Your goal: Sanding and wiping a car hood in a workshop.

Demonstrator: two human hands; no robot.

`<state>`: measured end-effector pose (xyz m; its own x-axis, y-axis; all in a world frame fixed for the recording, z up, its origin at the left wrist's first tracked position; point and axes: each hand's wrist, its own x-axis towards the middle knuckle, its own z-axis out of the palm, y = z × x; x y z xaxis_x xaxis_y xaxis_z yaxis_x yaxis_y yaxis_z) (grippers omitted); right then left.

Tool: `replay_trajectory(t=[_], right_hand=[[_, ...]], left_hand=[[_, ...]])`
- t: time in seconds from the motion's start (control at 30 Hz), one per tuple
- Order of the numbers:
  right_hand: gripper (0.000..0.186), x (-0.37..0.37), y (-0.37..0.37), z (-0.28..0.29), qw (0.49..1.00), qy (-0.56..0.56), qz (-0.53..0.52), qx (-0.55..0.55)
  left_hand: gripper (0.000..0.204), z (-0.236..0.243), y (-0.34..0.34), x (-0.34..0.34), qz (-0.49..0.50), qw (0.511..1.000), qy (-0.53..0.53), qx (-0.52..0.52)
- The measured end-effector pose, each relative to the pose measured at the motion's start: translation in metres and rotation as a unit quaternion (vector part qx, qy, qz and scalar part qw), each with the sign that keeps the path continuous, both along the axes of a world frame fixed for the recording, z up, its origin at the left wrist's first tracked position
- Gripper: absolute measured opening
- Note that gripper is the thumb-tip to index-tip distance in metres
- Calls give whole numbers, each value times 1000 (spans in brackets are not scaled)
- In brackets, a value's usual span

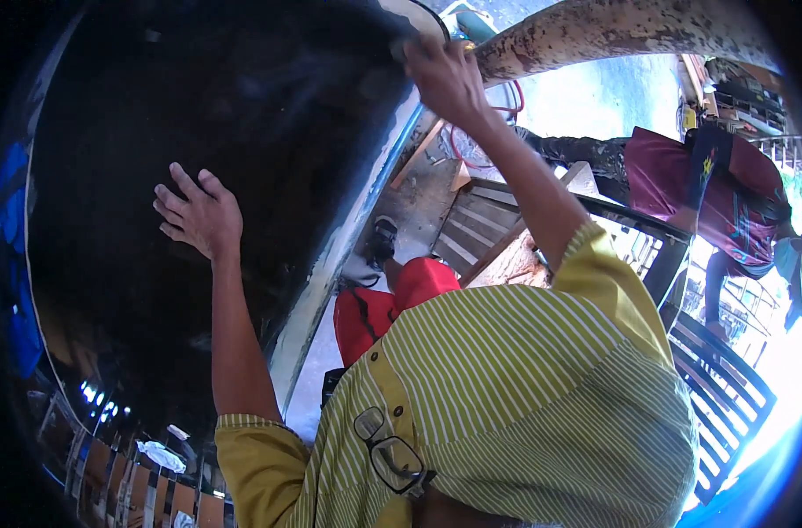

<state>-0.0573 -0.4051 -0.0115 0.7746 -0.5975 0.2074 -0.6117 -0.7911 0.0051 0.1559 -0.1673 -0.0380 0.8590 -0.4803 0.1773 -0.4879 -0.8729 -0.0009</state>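
Observation:
A large, dark, glossy panel (269, 114) with a pale edge fills the left side of the view. My left hand (202, 213) is at its middle, palm toward the dark surface, fingers stretched out and slightly apart, with nothing in them. Farther off, my right hand (443, 77) is at the panel's far right corner. Motion smears its fingers, which look bent. A small dark patch shows by the fingertips, and I cannot make out whether it is something held.
A thick, mottled post (630, 37) crosses the upper right, close beyond my right hand. A slatted wooden piece (480, 224) stands below my right arm. On the right, another person in a maroon shirt (665, 180) bends beside a dark slatted chair back (718, 396).

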Motion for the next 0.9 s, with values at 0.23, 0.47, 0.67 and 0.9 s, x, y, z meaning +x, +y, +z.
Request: replay_trajectory(t=[0.23, 0.47, 0.67, 0.9], right_hand=[[27, -127, 98, 34, 776, 82, 84, 620], [39, -151, 165, 11, 529, -316, -368, 697], [26, -128, 197, 1, 861, -218, -123, 442], [22, -81, 130, 15, 970, -184, -118, 103]], left_hand=[[53, 8, 2, -1, 20, 999, 36, 20], [54, 4, 7, 1, 13, 999, 46, 8], [53, 5, 6, -4, 2, 999, 41, 6], [54, 2, 5, -3, 11, 999, 40, 10]])
